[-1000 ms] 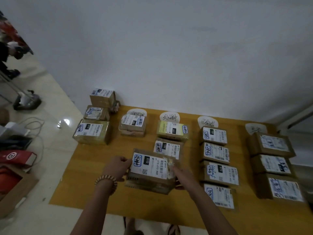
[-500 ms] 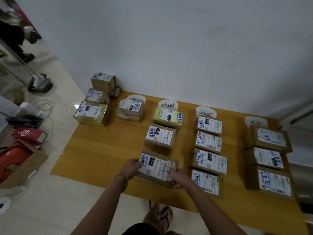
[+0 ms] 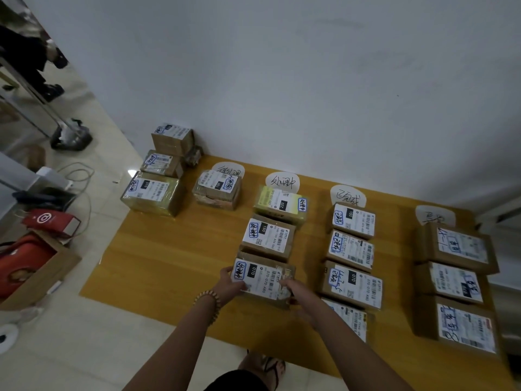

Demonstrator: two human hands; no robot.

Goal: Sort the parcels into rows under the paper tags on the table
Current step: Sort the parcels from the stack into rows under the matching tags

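A brown parcel (image 3: 262,273) with a white label rests on the yellow table (image 3: 169,249), third in the row under the second paper tag (image 3: 282,182). My left hand (image 3: 229,282) grips its left edge and my right hand (image 3: 293,289) grips its near right corner. Behind it in the same row lie a brown parcel (image 3: 267,235) and a yellow-green parcel (image 3: 280,206). One parcel (image 3: 217,190) sits under the first tag (image 3: 228,172). Several parcels line up under the third tag (image 3: 348,195), three under the fourth tag (image 3: 434,215).
Three unsorted parcels (image 3: 152,193) are stacked at the table's far left corner by the white wall. On the floor to the left stand a cardboard box (image 3: 42,275) with red items, cables and a stand base. A person's legs show at top left.
The parcel in both hands has come down from in the air onto the table behind the row's second parcel. The camera has pulled back and tilted down.
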